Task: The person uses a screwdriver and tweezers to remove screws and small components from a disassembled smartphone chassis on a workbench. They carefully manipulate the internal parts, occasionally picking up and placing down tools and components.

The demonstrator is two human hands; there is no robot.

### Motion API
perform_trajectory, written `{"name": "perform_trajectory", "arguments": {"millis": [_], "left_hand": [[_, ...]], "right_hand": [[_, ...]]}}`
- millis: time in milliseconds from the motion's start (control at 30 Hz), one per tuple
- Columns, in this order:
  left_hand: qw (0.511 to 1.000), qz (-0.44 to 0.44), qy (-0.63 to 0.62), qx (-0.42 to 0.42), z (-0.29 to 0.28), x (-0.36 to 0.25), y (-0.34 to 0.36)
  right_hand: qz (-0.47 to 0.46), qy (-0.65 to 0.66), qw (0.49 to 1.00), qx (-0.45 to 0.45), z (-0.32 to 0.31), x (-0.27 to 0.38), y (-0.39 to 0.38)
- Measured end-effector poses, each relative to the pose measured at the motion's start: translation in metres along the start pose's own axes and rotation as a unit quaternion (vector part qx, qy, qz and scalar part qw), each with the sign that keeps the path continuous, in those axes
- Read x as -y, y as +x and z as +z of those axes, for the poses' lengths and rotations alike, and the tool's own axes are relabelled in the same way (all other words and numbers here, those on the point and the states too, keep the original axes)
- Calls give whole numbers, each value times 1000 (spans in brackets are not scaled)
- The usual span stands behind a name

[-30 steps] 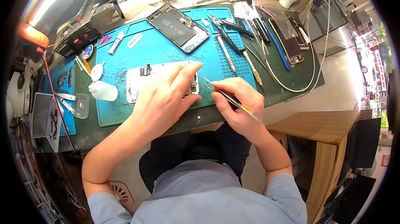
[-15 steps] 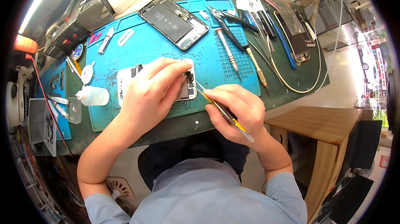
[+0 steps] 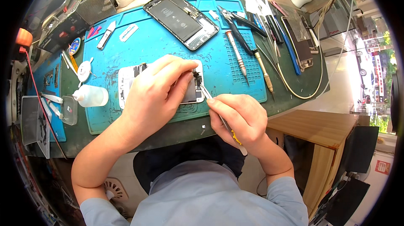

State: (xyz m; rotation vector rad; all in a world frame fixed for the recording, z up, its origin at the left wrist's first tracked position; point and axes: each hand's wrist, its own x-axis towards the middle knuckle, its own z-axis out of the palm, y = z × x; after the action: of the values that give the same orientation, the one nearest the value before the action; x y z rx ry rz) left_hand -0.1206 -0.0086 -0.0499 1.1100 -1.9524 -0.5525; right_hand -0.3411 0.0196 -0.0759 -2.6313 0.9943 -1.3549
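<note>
A white-framed phone screen assembly point(image 3: 126, 83) lies back-up on the blue work mat point(image 3: 139, 51), small dark parts showing along its right end. My left hand point(image 3: 158, 86) rests over its middle, hiding much of it. The thumb and fingers of that hand are pressed together beside the dark parts; whatever they may hold is too small to make out. In my right hand point(image 3: 242, 118) is a pair of tweezers point(image 3: 229, 128) with yellow marks, its tips reaching the right end of the screen assembly.
Beyond my hands lies an opened phone housing point(image 3: 181, 22) with its battery. To the right are cutting pliers point(image 3: 235, 30), a screwdriver point(image 3: 237, 55) and another phone screen point(image 3: 299, 43). A translucent bottle point(image 3: 92, 96) stands left, near a clear plastic case point(image 3: 42, 120).
The view has shifted slightly. The tweezers have turned a little steeper in my right hand, their tips still at the screen's right end. My left hand keeps its place on the screen.
</note>
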Motion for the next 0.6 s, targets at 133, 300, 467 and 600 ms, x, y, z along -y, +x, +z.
{"name": "perform_trajectory", "arguments": {"millis": [133, 300, 467, 600], "left_hand": [[1000, -7, -2, -4, 0, 4, 0], [1000, -13, -8, -7, 1, 3, 0], [1000, -11, -7, -10, 2, 4, 0], [1000, -11, -7, -13, 2, 4, -1]], "right_hand": [[-12, -27, 1000, -3, 2, 2, -1], [-25, -47, 999, 0, 2, 2, -2], [-31, -51, 998, 12, 0, 3, -1], [-37, -53, 998, 10, 1, 2, -2]]}}
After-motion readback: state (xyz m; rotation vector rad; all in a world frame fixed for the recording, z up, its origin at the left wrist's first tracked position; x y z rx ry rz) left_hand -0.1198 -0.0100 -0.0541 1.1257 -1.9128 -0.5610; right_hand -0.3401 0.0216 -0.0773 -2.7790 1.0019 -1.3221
